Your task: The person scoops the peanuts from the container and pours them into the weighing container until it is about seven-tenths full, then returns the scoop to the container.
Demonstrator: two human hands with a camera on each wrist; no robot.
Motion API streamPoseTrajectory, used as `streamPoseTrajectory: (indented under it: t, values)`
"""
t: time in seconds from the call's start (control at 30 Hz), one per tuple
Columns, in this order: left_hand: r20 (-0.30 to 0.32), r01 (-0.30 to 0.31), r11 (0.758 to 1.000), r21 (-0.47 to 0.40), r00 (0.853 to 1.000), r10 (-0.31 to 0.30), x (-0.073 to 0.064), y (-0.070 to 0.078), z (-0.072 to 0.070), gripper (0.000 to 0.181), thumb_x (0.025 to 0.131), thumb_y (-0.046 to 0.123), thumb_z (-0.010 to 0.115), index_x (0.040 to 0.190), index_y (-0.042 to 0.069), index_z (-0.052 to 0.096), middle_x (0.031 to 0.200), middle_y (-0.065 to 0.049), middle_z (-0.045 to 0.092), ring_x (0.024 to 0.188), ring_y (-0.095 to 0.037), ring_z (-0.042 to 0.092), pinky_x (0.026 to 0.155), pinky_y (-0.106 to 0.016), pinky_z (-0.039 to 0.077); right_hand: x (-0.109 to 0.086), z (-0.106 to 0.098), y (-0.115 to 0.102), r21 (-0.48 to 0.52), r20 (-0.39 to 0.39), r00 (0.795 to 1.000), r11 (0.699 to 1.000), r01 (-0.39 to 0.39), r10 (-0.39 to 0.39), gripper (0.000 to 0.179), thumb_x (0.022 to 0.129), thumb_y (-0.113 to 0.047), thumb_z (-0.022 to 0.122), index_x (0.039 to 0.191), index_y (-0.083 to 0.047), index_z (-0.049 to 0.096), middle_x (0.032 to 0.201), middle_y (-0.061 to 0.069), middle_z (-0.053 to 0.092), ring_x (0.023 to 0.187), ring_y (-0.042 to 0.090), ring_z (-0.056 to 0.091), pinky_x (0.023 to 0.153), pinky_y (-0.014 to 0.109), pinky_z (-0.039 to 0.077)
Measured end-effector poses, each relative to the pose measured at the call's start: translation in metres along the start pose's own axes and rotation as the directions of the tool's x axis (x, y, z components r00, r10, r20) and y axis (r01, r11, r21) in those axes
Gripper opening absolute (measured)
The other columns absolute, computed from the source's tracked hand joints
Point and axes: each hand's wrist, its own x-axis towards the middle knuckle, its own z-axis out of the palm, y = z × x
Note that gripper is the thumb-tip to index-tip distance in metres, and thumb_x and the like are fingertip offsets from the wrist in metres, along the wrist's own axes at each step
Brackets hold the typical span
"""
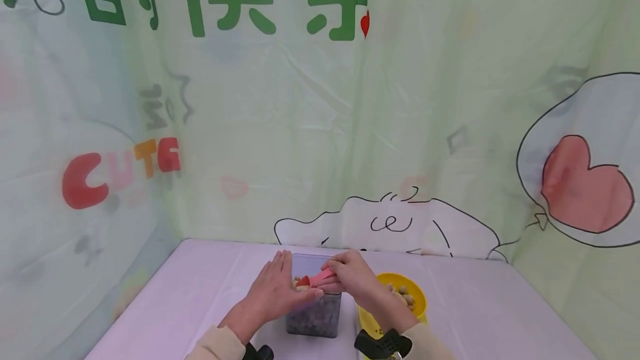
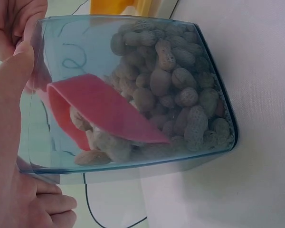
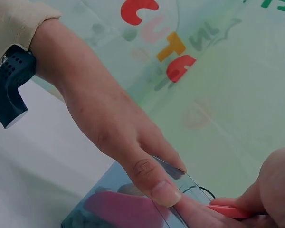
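Observation:
A clear plastic container point(image 1: 314, 299) stands on the table, its lower part filled with unshelled peanuts point(image 2: 183, 78). My left hand point(image 1: 275, 288) holds its rim, with the thumb across the near side and the fingers down the left side. My right hand point(image 1: 352, 274) grips the handle of a pink scoop point(image 1: 322, 276) at the container's right rim. Inside, the scoop's bowl point(image 2: 104, 107) tilts down toward the pile, with several peanuts in it. In the right wrist view, the left thumb point(image 3: 154, 183) presses near a corner of the rim.
To the right, a yellow bowl point(image 1: 422, 299) holding peanuts sits partly behind the right forearm. Beside it, nearer me, lies a flat yellow piece point(image 1: 369, 324), partly hidden by that arm. A white cloth covers the table point(image 1: 210, 276); printed curtains point(image 1: 310, 126) hang behind and at the sides.

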Motion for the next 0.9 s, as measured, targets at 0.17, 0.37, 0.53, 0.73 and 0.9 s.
streamPoseTrajectory:
  t: [0.17, 0.37, 0.53, 0.73, 0.9]
  values:
    - [0.009, -0.005, 1.0, 0.018, 1.0, 0.005, -0.001, 0.0, -0.001, 0.125, 0.074, 0.088, 0.052, 0.151, -0.007, 0.026, 0.158, -0.025, 0.031, 0.149, -0.038, 0.028, 0.12, -0.056, 0.029, -0.002, -0.005, 0.004, 0.112, -0.03, 0.999, 0.993, -0.03, 0.034, 0.029, 0.105, -0.008, 0.045, 0.116, 0.012, 0.062, 0.091, 0.02, 0.073, 0.08, 0.027, 0.076, 0.072, 0.031, 0.062]
    - [0.015, 0.006, 1.0, 0.023, 1.0, -0.007, -0.002, 0.001, -0.001, 0.122, 0.076, 0.084, 0.055, 0.152, -0.007, 0.027, 0.159, -0.024, 0.03, 0.15, -0.038, 0.026, 0.12, -0.056, 0.027, -0.006, -0.013, 0.009, 0.217, -0.046, 0.996, 0.974, -0.064, 0.076, 0.031, 0.106, -0.009, 0.044, 0.122, 0.013, 0.059, 0.098, 0.021, 0.072, 0.085, 0.027, 0.076, 0.077, 0.033, 0.062]
    - [-0.004, 0.011, 1.0, 0.02, 1.0, -0.011, -0.001, 0.003, 0.0, 0.118, 0.076, 0.08, 0.06, 0.151, -0.006, 0.029, 0.157, -0.024, 0.034, 0.149, -0.038, 0.028, 0.12, -0.057, 0.028, -0.01, -0.02, 0.011, 0.263, -0.041, 0.994, 0.961, -0.086, 0.1, 0.034, 0.106, -0.01, 0.042, 0.128, 0.012, 0.054, 0.103, 0.022, 0.072, 0.09, 0.026, 0.075, 0.081, 0.033, 0.061]
    - [-0.019, 0.016, 1.0, 0.026, 1.0, -0.015, -0.001, 0.003, 0.0, 0.115, 0.075, 0.079, 0.062, 0.149, -0.005, 0.032, 0.156, -0.023, 0.036, 0.148, -0.039, 0.03, 0.119, -0.058, 0.029, -0.01, -0.023, 0.014, 0.317, -0.021, 0.997, 0.946, -0.07, 0.08, 0.034, 0.107, -0.01, 0.04, 0.13, 0.012, 0.052, 0.103, 0.021, 0.074, 0.093, 0.026, 0.076, 0.083, 0.032, 0.06]
    - [-0.027, 0.021, 0.999, 0.026, 0.999, -0.02, -0.001, 0.004, 0.002, 0.116, 0.074, 0.08, 0.062, 0.148, -0.005, 0.034, 0.155, -0.023, 0.038, 0.148, -0.039, 0.031, 0.119, -0.057, 0.029, -0.012, -0.021, 0.016, 0.33, -0.03, 0.997, 0.942, -0.063, 0.077, 0.035, 0.107, -0.011, 0.04, 0.131, 0.012, 0.051, 0.106, 0.021, 0.073, 0.094, 0.027, 0.075, 0.084, 0.033, 0.06]
